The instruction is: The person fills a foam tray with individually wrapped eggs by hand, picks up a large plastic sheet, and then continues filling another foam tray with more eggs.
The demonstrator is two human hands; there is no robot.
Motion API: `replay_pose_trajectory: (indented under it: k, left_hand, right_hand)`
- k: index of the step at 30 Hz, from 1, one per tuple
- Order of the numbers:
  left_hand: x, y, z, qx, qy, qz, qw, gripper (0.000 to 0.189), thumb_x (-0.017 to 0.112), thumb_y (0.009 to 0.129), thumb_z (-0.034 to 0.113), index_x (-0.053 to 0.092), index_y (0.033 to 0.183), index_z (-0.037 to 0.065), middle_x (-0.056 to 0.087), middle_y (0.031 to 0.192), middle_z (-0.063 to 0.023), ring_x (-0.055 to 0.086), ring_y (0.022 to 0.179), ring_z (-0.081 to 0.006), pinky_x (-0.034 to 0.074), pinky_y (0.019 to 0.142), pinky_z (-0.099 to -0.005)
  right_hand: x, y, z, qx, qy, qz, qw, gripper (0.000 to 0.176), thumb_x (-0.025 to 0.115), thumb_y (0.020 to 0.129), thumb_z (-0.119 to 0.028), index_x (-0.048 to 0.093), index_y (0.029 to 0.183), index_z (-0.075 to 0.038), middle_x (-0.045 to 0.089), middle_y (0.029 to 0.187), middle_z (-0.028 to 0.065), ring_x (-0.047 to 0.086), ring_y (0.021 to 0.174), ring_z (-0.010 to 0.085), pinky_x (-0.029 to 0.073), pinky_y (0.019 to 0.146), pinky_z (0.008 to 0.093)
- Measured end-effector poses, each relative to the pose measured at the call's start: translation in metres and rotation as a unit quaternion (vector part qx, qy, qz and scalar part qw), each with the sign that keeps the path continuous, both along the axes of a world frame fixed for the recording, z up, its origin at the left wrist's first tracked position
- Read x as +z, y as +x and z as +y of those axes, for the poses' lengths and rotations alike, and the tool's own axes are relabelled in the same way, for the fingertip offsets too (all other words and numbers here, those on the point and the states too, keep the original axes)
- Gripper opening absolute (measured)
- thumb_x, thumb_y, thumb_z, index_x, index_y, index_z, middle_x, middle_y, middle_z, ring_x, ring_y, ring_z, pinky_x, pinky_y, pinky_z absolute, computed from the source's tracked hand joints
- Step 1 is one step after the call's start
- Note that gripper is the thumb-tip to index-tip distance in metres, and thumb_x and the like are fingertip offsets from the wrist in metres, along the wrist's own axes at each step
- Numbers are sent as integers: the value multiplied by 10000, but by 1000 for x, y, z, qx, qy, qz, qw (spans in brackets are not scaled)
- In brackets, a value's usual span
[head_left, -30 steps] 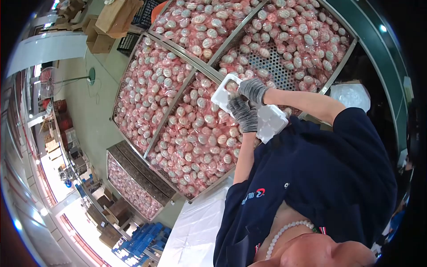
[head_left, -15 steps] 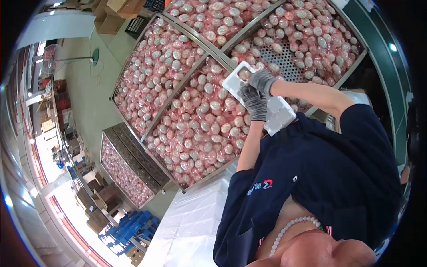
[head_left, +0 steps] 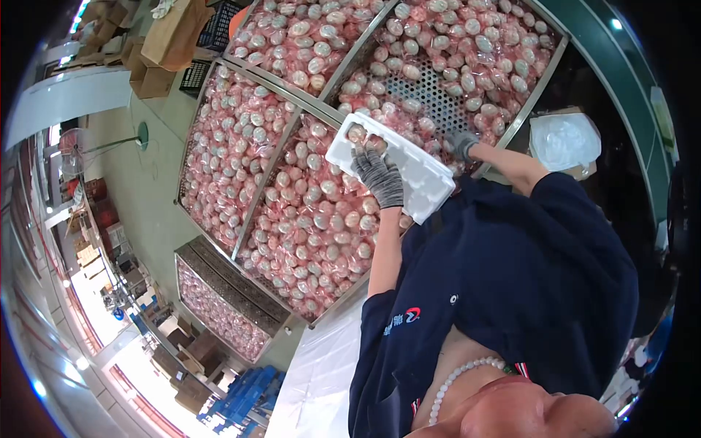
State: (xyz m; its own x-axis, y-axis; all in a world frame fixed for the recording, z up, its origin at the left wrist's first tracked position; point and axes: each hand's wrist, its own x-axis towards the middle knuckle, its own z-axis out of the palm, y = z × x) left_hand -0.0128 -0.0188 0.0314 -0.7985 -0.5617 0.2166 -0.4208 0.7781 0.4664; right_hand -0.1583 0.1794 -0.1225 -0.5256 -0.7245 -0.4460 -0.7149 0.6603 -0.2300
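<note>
My left hand [head_left: 377, 175], in a grey striped glove, lies over the upper part of a white moulded tray [head_left: 420, 175], its fingers bent onto the wells. Two round, egg-like items [head_left: 355, 133] sit in the tray's top wells, one of them at my fingertips. My right hand [head_left: 462, 144], gloved too, is down in the right-hand bin beside the tray, close to the perforated bottom [head_left: 431, 95]. Its fingers are small and smeared, and what they hold is hidden. Pink-and-clear wrapped egg-like items [head_left: 321, 197] fill the bins around the tray.
Metal rims [head_left: 350, 55] divide the bins. A bag of clear plastic [head_left: 566, 140] lies at the right. Beyond the bins stand cardboard boxes [head_left: 171, 36], a fan [head_left: 73, 142] and another bin [head_left: 219, 306]. White sheeting [head_left: 314, 379] covers a surface at the bottom.
My right hand has left the tray and moved down and right into the bin. My left hand remains at the tray. The view has shifted, and more of the tray's top wells shows.
</note>
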Motion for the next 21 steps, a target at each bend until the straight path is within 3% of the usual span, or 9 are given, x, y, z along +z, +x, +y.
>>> replay_pose_trajectory:
  k: [3, 4, 6, 7, 9, 12, 14, 19, 21]
  left_hand:
    - [-2, -3, 1, 11, 10, -29, 999, 510, 518, 766, 121, 357, 1229, -18, 293, 1307, -242, 258, 1235, -366, 156, 1038, -468]
    - [-5, -3, 4, 32, -22, -5, 999, 482, 518, 765, 120, 379, 1206, -18, 334, 1269, -236, 293, 1203, -364, 182, 1022, -468]
    - [-12, 3, 7, 45, -57, 16, 997, 455, 519, 764, 118, 402, 1182, -18, 376, 1231, -229, 327, 1171, -363, 208, 1005, -468]
    - [-15, 6, 9, 20, -38, -34, 998, 417, 519, 764, 119, 427, 1148, -14, 417, 1168, -217, 360, 1120, -359, 237, 975, -465]
    - [-10, 4, 12, -6, -12, -36, 999, 328, 522, 757, 118, 483, 1059, -2, 487, 1009, -187, 419, 986, -350, 292, 900, -457]
    - [2, 4, 15, -12, -1, -14, 1000, 348, 530, 750, 117, 477, 1074, 1, 480, 1031, -188, 418, 991, -351, 287, 907, -454]
    - [-1, 7, 16, -3, 2, 4, 1000, 367, 536, 743, 115, 465, 1083, -3, 476, 1029, -189, 418, 988, -356, 294, 905, -458]
    - [-2, 10, 17, 9, 18, 61, 998, 392, 547, 737, 112, 441, 1093, -12, 471, 1055, -197, 414, 1021, -370, 314, 917, -456]
    - [-4, 12, 18, 21, 38, 71, 997, 427, 573, 732, 119, 427, 1112, -10, 460, 1074, -203, 411, 1043, -368, 324, 923, -441]
  right_hand:
    - [-68, 7, 1, -95, -33, 38, 994, 363, 623, 658, -282, 608, 913, -24, 620, 850, 183, 611, 807, 286, 479, 703, 387]
    - [-52, 4, -1, -99, -36, 30, 994, 363, 623, 658, -282, 608, 913, -24, 620, 850, 183, 611, 807, 286, 479, 703, 387]
    - [27, -15, -9, -148, 81, -214, 962, 446, 686, 569, -348, 623, 878, -33, 624, 838, 171, 607, 743, 272, 475, 665, 380]
    - [1, -21, -3, -139, 78, -256, 954, 463, 713, 526, -368, 629, 842, -40, 624, 791, 153, 597, 690, 271, 470, 635, 380]
    - [-10, -21, -1, -129, 70, -224, 964, 458, 721, 517, -365, 630, 828, -41, 618, 762, 146, 596, 676, 264, 472, 629, 375]
    - [0, -32, 3, -129, 79, -189, 970, 478, 739, 539, -305, 604, 919, -49, 609, 807, 115, 588, 749, 206, 468, 675, 344]
    - [36, -33, 11, -275, -229, -213, 909, 545, 737, 592, -251, 533, 1061, -65, 584, 955, 89, 554, 862, 178, 453, 735, 324]
    - [151, -30, -34, -215, -354, -291, 862, 599, 721, 642, -185, 459, 1168, -70, 546, 1036, 70, 523, 889, 167, 445, 765, 319]
    - [193, -17, -62, -76, -405, -199, 889, 605, 711, 638, -242, 471, 1157, -42, 563, 936, 149, 556, 841, 263, 445, 757, 357]
